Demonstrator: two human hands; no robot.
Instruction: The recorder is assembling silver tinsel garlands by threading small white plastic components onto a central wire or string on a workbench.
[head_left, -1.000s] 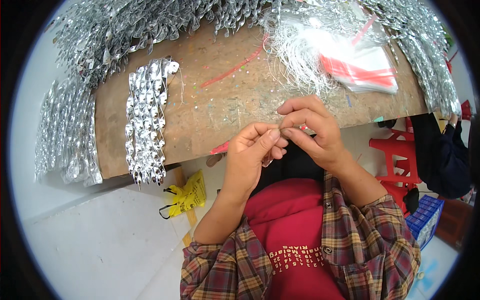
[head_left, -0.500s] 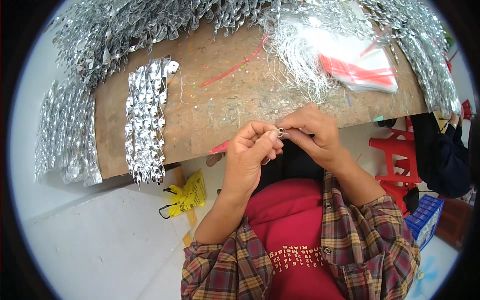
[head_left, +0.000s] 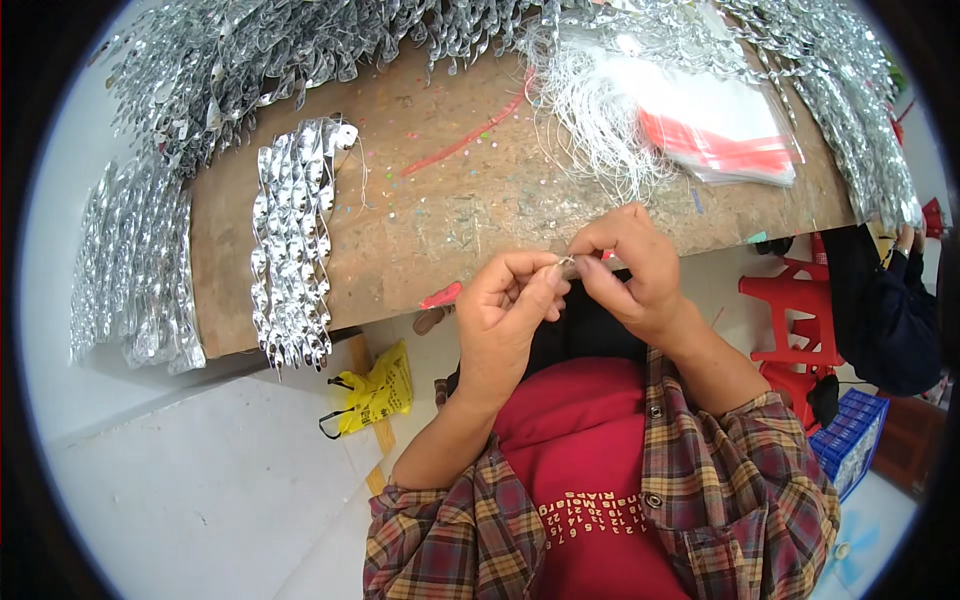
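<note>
My left hand (head_left: 508, 310) and my right hand (head_left: 637, 270) meet just off the front edge of the workbench, above my lap. Between both pinched thumbs and forefingers is a short bit of thin pale string (head_left: 567, 261), which looks knotted or twisted; its ends are hidden by the fingers. To the left on the bench lies a bundle of silver twisted foil strands (head_left: 290, 235), hanging slightly over the front edge. Beyond my right hand rests a tangled heap of white string (head_left: 610, 125).
Clear plastic bags with a red band (head_left: 715, 145) lie beside the string. More silver strands (head_left: 280, 60) cover the back and both ends of the wooden bench (head_left: 420, 220). Below are a yellow bag (head_left: 380, 390), red stools (head_left: 795, 310), a blue crate (head_left: 850, 435) and another person (head_left: 890, 320).
The small open loop between my fingertips has narrowed into a thin twisted bit. My right thumb and forefinger have shifted slightly, and my left hand has moved a little right.
</note>
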